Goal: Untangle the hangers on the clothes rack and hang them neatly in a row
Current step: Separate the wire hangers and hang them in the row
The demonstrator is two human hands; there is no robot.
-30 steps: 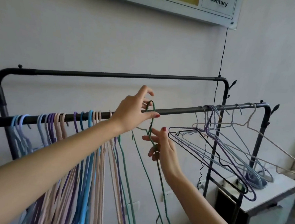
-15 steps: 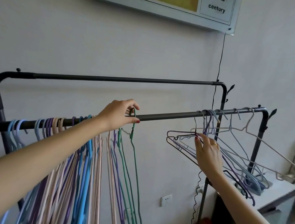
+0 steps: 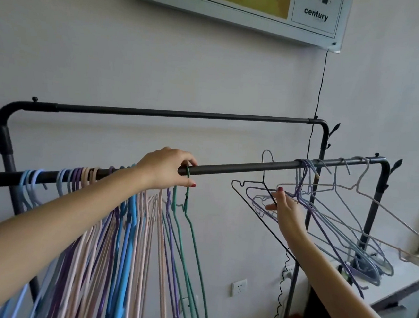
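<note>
Hangers (image 3: 324, 219) tangled near rail's (image 3: 240, 167) right end: with right fingers (image 3: 280, 190) pinching black hanger (image 3: 264, 186), lift its hook clear, slide leftward beside green hanger (image 3: 187, 182) pinched by left fingers (image 3: 190, 160), avoiding snagging purple loops.

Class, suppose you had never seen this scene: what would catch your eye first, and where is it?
First, the neat row of hangers on the front rail, left side, where the left hand touches the green hanger. Then the tangled hangers on the right, where the right hand reaches in.

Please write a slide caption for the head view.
Left hand at green hanger on rail; right hand in tangled hangers.
</note>
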